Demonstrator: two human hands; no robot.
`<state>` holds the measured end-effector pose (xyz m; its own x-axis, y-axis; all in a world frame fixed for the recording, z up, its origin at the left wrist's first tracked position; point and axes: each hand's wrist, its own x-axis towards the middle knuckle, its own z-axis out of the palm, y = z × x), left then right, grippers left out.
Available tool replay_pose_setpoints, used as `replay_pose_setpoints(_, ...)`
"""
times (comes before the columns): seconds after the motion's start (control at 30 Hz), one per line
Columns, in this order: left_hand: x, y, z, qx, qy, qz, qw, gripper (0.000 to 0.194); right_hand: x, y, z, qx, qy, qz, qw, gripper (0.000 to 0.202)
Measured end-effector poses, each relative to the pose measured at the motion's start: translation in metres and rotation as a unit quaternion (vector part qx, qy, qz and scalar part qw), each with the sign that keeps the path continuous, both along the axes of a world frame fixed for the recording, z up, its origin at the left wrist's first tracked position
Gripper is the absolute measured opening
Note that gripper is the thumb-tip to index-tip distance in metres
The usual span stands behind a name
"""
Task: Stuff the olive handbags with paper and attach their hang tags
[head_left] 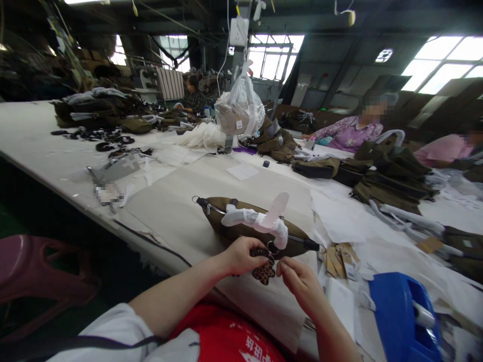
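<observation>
In front of me on the table stands an olive-green zippered handbag (226,229), its handle (256,221) wrapped in white padding. A leopard-print, animal-shaped bag charm (264,274) hangs by a metal ring at the near side of the bag. My left hand (243,256) pinches the upper part of this charm between thumb and fingers. Just to the right of the charm, my right hand (296,274) has its thumb and fingertips pressed together; whatever they may hold is too small to make out.
Piles of olive bags (396,176) lie at the right and more bags (101,110) at the far left. A blue plastic holder (405,317) and cardboard tags (341,259) are near my right arm. Co-workers sit across the table. A plastic-wrapped bag (239,110) hangs ahead; a stool (45,271) stands left.
</observation>
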<state>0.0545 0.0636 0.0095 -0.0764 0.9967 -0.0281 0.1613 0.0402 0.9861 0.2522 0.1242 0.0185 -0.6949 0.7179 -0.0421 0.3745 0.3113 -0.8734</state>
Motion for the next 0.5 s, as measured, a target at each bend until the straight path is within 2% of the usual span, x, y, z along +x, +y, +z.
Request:
replay_pose_setpoints(0.23,0.001,-0.001,0.004,0.006,0.002,-0.004,1.0,0.025,-0.008,-0.002,0.009,0.078,-0.008,-0.062,0.995,0.044)
replay_pose_setpoints(0.37,0.001,-0.001,0.004,0.005,0.002,-0.005,1.0,0.024,-0.01,-0.002,0.01,0.125,-0.023,-0.049,0.991,0.04)
replay_pose_setpoints(0.5,0.001,-0.001,0.005,0.002,0.003,-0.003,1.0,0.023,-0.01,-0.001,0.005,0.199,-0.047,-0.04,0.978,0.036)
